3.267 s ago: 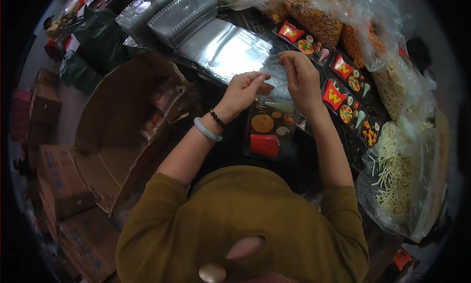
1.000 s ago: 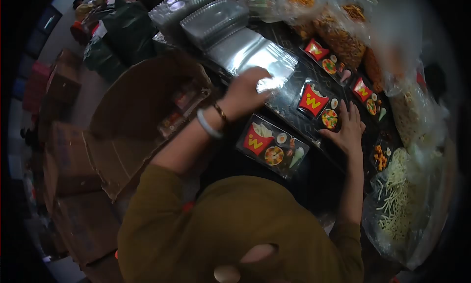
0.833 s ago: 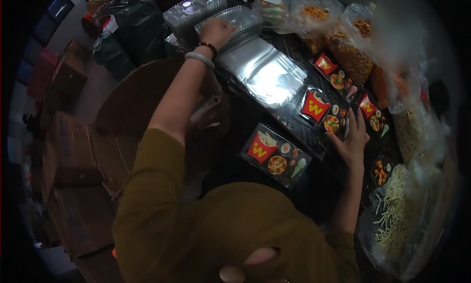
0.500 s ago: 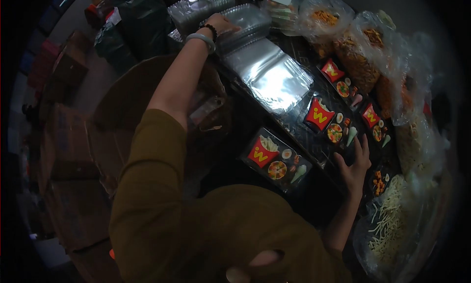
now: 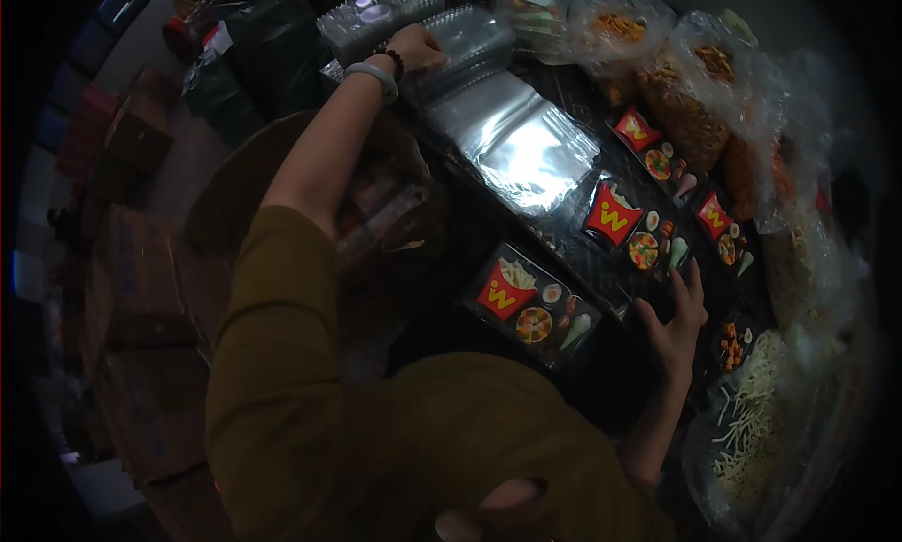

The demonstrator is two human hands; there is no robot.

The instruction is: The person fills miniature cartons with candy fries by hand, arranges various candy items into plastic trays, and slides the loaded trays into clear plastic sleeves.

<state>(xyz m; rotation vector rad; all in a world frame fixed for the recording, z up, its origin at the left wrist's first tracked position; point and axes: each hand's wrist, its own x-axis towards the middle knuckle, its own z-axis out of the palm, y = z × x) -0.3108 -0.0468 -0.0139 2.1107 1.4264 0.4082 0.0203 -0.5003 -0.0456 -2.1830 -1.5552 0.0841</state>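
My left hand (image 5: 416, 50), wearing a dark bead bracelet and a pale bangle, has its fingers closed at the near edge of stacked clear plastic trays (image 5: 470, 37). Beside these trays lies a pile of shiny clear bags (image 5: 507, 138). My right hand (image 5: 676, 324) is open, its fingers spread at the lower end of a pack (image 5: 615, 213) with a red fries carton, pizza and other small food pieces. Nearer my body is a similar pack (image 5: 532, 307), untouched by either hand. Two more such packs (image 5: 636, 129) (image 5: 716, 215) lie farther right.
Clear bags of orange pieces (image 5: 681, 100) line the far right side. An open bag of pale strips (image 5: 747, 420) is at the right. An open cardboard box (image 5: 249, 162) holding packs, a dark green bag (image 5: 272, 49) and closed cartons (image 5: 150, 401) are at the left.
My left hand has moved from above the shiny bags up to the stacked trays. My right hand has drawn back along the pack, fingers still spread. Earliest, both hands were raised near each other.
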